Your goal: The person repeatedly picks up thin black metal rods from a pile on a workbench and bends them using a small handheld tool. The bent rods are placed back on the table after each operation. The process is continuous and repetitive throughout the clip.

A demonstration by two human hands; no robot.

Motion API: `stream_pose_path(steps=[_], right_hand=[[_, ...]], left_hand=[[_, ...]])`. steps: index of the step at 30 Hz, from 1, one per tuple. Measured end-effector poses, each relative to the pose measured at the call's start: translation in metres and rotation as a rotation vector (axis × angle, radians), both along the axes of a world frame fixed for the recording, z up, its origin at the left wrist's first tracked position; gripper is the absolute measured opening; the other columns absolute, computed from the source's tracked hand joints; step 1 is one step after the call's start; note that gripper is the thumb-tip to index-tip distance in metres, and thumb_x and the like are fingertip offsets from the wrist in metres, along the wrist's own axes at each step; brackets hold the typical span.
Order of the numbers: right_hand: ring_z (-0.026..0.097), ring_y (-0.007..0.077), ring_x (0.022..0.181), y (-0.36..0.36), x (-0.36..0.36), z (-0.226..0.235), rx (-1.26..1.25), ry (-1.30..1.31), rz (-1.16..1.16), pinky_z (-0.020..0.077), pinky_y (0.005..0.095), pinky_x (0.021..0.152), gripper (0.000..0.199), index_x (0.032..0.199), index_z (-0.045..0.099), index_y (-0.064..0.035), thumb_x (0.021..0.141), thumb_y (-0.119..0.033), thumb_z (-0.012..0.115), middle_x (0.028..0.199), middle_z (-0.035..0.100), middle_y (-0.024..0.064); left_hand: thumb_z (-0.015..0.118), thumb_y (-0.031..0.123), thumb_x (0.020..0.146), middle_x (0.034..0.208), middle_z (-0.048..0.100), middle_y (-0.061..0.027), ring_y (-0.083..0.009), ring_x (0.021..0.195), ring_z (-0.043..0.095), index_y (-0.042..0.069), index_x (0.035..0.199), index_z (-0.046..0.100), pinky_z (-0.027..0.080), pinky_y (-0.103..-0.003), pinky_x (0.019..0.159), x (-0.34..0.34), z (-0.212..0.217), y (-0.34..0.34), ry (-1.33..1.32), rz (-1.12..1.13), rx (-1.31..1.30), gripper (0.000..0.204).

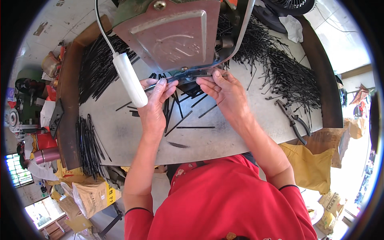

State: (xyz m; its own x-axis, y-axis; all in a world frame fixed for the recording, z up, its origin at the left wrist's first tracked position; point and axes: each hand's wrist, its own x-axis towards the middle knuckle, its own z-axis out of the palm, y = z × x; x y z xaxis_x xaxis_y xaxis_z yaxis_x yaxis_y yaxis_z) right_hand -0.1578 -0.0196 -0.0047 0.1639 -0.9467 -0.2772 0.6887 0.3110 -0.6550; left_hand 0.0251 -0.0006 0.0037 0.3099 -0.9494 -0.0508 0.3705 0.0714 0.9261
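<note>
My left hand point(155, 100) pinches a thin black metal rod point(170, 84) between thumb and fingers, just below the head of a reddish-brown machine point(172, 38). My right hand point(225, 90) is closed on a slim dark rod point(203, 75) at the machine's right side. Both rods point in toward the working point under the machine head; whether they are one piece cannot be made out there. Short loose black rods point(196, 127) lie scattered on the metal table point(244, 138) between my forearms. A white lamp point(130, 80) hangs in front of part of my left hand.
Straight black rods point(98, 70) are heaped at the far left, with another bundle point(89, 146) nearer. Black rods with bent ends point(286, 72) pile up on the right. Pliers point(294, 120) lie by the right edge. A raised brown rim point(69, 104) borders the table.
</note>
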Motion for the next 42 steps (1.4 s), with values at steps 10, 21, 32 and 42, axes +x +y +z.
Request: stream_pose_path(steps=[10, 21, 32, 42], right_hand=[[0.066, 0.0277, 0.092, 0.004, 0.006, -0.003, -0.016, -0.027, -0.064, 0.056, 0.0325, 0.082, 0.02, 0.101, 0.047, 0.0022, 0.097, -0.017, 0.05, 0.096, 0.062, 0.023], [0.066, 0.0289, 0.093, 0.014, 0.011, 0.005, -0.151, 0.144, -0.124, 0.0548, 0.0347, 0.082, 0.026, 0.104, 0.046, 0.0023, 0.097, -0.023, 0.049, 0.099, 0.063, 0.0242], [0.066, 0.0292, 0.093, 0.009, 0.01, 0.002, -0.149, 0.124, -0.151, 0.054, 0.0348, 0.084, 0.025, 0.104, 0.046, 0.0019, 0.097, -0.022, 0.049, 0.1, 0.062, 0.0245], [0.066, 0.0276, 0.094, 0.001, 0.004, -0.002, -0.113, 0.045, -0.106, 0.0556, 0.0328, 0.083, 0.018, 0.102, 0.051, -0.0004, 0.097, -0.018, 0.049, 0.101, 0.064, 0.0227]], left_hand=[[0.057, 0.003, 0.09, 0.095, 0.063, -0.0198, -0.0277, 0.09, 0.067, 0.0, 0.097, 0.045, 0.058, -0.029, 0.078, -0.009, -0.006, -0.001, 0.065, 0.038, 0.029, 0.014], [0.059, 0.001, 0.088, 0.095, 0.059, -0.0187, -0.0309, 0.088, 0.067, -0.002, 0.1, 0.039, 0.059, -0.03, 0.076, -0.018, -0.005, -0.001, 0.218, 0.092, 0.066, 0.024], [0.058, 0.002, 0.09, 0.097, 0.061, -0.0187, -0.028, 0.092, 0.067, 0.0, 0.099, 0.042, 0.058, -0.029, 0.08, -0.019, -0.008, 0.001, 0.258, 0.01, 0.082, 0.019], [0.058, 0.004, 0.09, 0.097, 0.064, -0.0218, -0.0285, 0.092, 0.067, 0.0, 0.095, 0.05, 0.058, -0.029, 0.079, -0.012, -0.006, -0.004, 0.203, -0.072, 0.083, 0.01]])
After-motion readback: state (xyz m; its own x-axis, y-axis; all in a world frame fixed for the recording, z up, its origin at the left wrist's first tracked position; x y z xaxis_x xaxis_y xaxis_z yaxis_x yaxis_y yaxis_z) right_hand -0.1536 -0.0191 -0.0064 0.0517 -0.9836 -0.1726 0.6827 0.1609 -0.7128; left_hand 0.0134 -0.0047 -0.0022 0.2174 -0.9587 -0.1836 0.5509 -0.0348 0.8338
